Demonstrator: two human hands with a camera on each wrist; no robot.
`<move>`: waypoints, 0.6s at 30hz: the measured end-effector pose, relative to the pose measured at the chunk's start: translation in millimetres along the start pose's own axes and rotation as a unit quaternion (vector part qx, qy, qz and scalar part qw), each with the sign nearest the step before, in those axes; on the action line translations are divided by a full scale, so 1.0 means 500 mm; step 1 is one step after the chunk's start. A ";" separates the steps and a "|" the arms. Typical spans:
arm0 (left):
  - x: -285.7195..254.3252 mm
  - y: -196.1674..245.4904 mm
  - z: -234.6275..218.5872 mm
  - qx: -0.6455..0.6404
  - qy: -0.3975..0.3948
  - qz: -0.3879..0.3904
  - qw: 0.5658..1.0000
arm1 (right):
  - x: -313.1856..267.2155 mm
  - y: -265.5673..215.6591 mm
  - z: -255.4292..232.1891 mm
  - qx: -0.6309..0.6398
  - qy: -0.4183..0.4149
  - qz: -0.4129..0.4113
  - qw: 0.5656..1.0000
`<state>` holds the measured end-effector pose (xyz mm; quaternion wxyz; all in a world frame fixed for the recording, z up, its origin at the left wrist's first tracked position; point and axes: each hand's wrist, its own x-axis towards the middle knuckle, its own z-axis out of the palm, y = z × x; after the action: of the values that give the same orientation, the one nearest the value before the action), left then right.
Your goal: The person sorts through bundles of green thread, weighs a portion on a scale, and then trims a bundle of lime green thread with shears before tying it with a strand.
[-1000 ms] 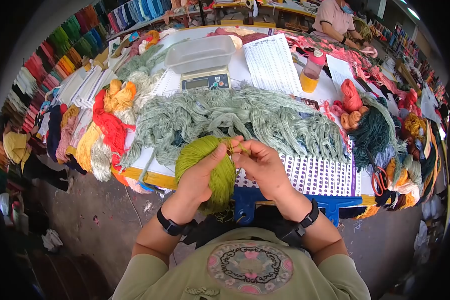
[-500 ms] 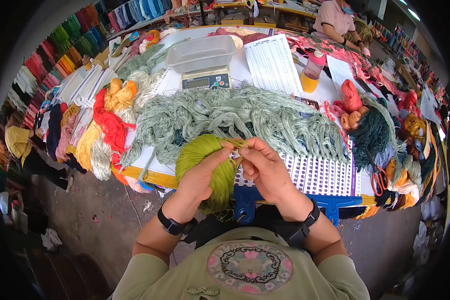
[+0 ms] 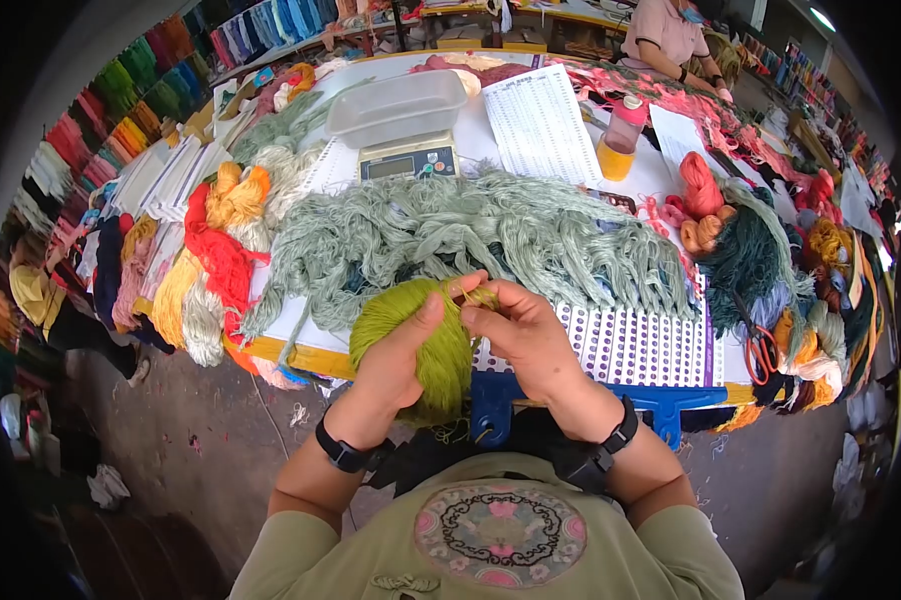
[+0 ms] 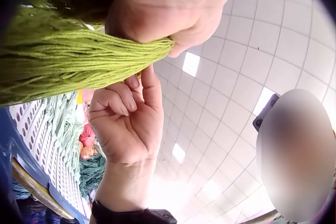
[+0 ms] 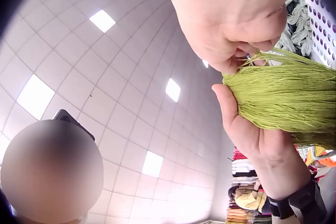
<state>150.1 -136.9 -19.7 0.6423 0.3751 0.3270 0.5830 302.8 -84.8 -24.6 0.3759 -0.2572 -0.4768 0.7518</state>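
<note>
A thick lime-green yarn bundle (image 3: pixel 433 365) hangs over the table's front edge, gripped near its top by the left hand (image 3: pixel 396 355). Just right of it, the right hand (image 3: pixel 531 345) pinches a few thin green strands between thumb and fingers. In the left wrist view the bundle (image 4: pixel 79 58) narrows to a gathered end under the left hand (image 4: pixel 173 8), and the right hand (image 4: pixel 128 121) reaches up to that end. The right wrist view has the yarn (image 5: pixel 289 90) lying against the left palm (image 5: pixel 262 140), with the right hand (image 5: pixel 231 19) at its gathered end.
Pale green skeins (image 3: pixel 451 235) lie across the table behind the hands. A perforated card (image 3: pixel 641 350) and blue clamp (image 3: pixel 651 398) are at the front. Farther back stand a scale (image 3: pixel 408 162) with a plastic tub (image 3: pixel 396 108) and a bottle (image 3: pixel 621 138); scissors (image 3: pixel 761 352) hang right.
The right hand's fingers have shifted slightly around the strands at the top of the bundle. The left hand keeps its grip, nearly unmoved.
</note>
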 end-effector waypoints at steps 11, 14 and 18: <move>0.013 -0.023 -0.012 0.062 0.075 0.031 0.995 | -0.012 -0.007 0.002 0.054 -0.003 0.029 0.998; 0.016 -0.008 -0.018 0.062 0.088 0.018 0.994 | -0.021 -0.015 -0.018 -0.107 -0.106 0.032 0.988; -0.040 0.091 -0.096 -0.141 0.025 -0.018 0.990 | -0.037 -0.074 -0.100 -0.204 0.150 -0.163 0.954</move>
<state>83.8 -150.2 -5.2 0.6906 0.2605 0.2638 0.6210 362.7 -63.8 -11.3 0.5004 -0.3564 -0.5935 0.5200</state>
